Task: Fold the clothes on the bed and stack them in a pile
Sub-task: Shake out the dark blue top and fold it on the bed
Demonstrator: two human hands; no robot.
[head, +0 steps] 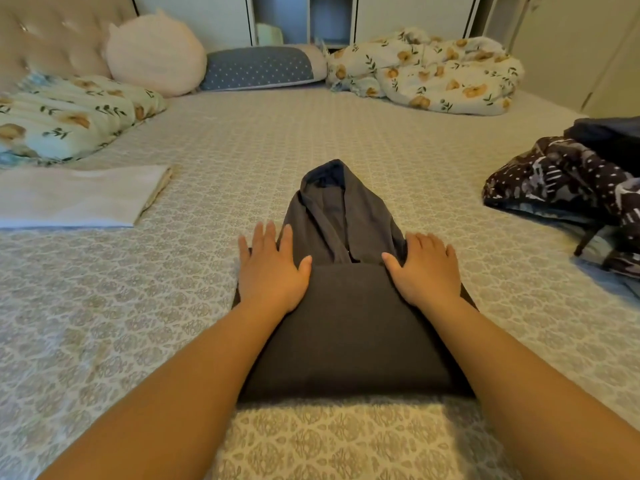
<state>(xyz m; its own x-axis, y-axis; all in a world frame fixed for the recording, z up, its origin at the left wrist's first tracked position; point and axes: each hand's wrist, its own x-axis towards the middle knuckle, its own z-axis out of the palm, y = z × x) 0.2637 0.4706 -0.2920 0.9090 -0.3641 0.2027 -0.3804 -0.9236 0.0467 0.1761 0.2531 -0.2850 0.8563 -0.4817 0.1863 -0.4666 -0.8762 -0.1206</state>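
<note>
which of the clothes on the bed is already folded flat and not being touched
The white garment at the left edge. The grey hoodie lies under both hands, and the dark patterned clothes at right are crumpled.

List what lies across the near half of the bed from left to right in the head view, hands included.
folded white cloth → left hand → dark grey garment → right hand → heap of dark patterned clothes

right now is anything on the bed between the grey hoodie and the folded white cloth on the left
Nothing visible. Only bare bedspread lies between the grey hoodie and the folded white cloth. Both hands rest flat on the hoodie.
</note>
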